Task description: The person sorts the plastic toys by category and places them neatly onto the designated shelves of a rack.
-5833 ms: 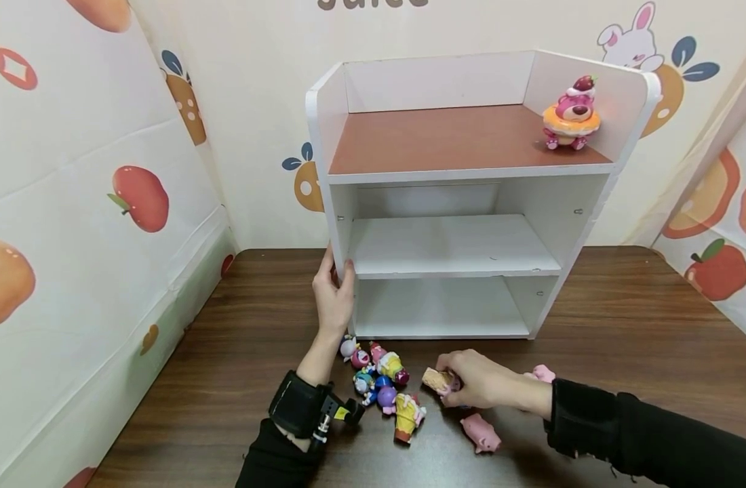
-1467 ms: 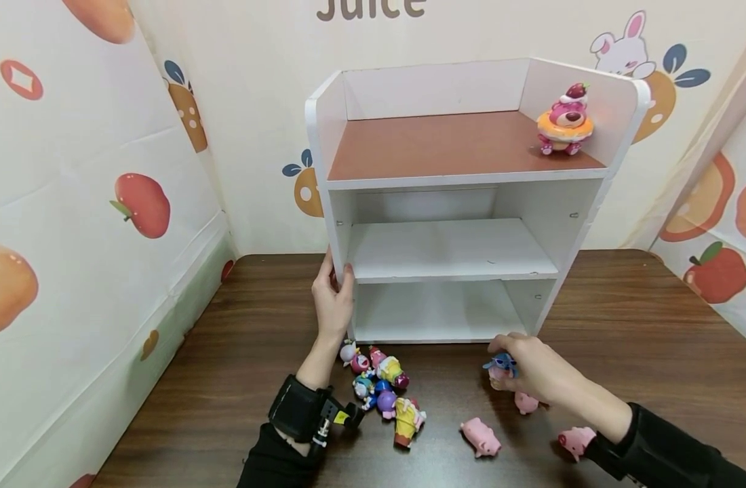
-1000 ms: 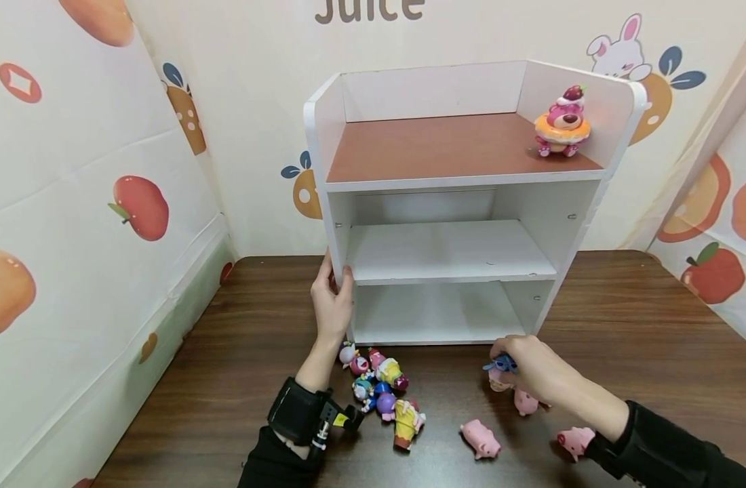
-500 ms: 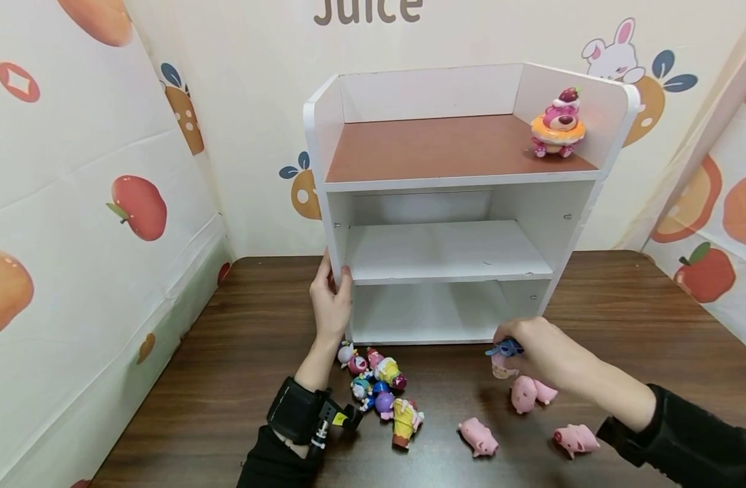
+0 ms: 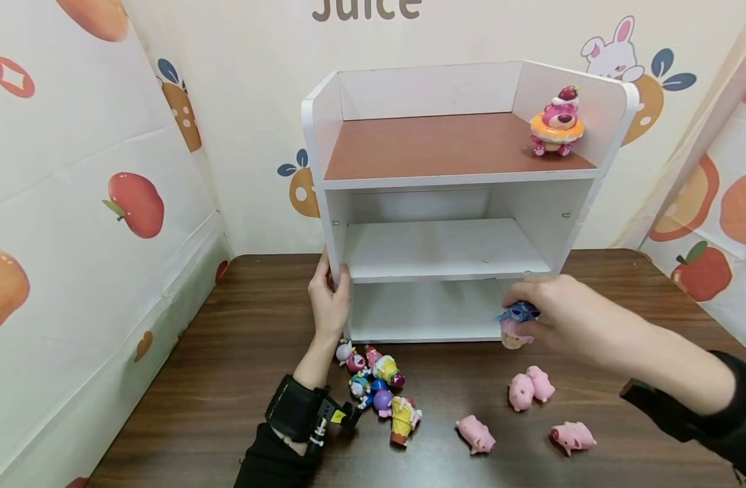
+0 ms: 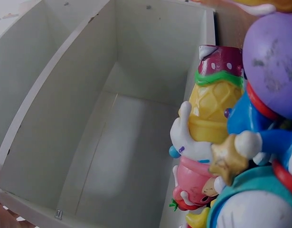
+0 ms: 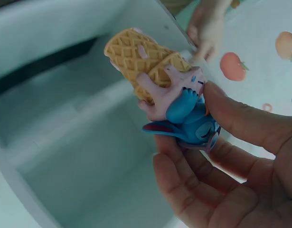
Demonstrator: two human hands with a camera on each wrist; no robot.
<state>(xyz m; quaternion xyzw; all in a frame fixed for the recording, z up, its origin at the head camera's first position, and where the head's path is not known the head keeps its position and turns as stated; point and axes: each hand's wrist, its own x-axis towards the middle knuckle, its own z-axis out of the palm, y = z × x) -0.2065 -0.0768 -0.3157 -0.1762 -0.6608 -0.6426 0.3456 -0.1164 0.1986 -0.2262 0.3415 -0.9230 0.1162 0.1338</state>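
The blue-headed cone figurine (image 5: pixel 519 313) has risen clear of the paired pink pigs (image 5: pixel 521 392) on the counter (image 5: pixel 257 298) and now hangs, near upright, before the right end of the lower compartment (image 5: pixel 428 312). The person's right hand (image 5: pixel 565 315) is clamped on it, thumb on one side and fingers on the other, the waffle cone (image 7: pixel 136 54) left free. Lifting thus seems done and carrying begun; it is not yet set down. The left hand (image 5: pixel 330 301) keeps gripping the left side of the white shelf unit (image 5: pixel 458 181), probably steadying it. Two more pigs (image 5: pixel 475 434) lie apart nearby, a figurine cluster (image 5: pixel 384 369) farther left, and a pink bear (image 5: pixel 559 116) stands on top
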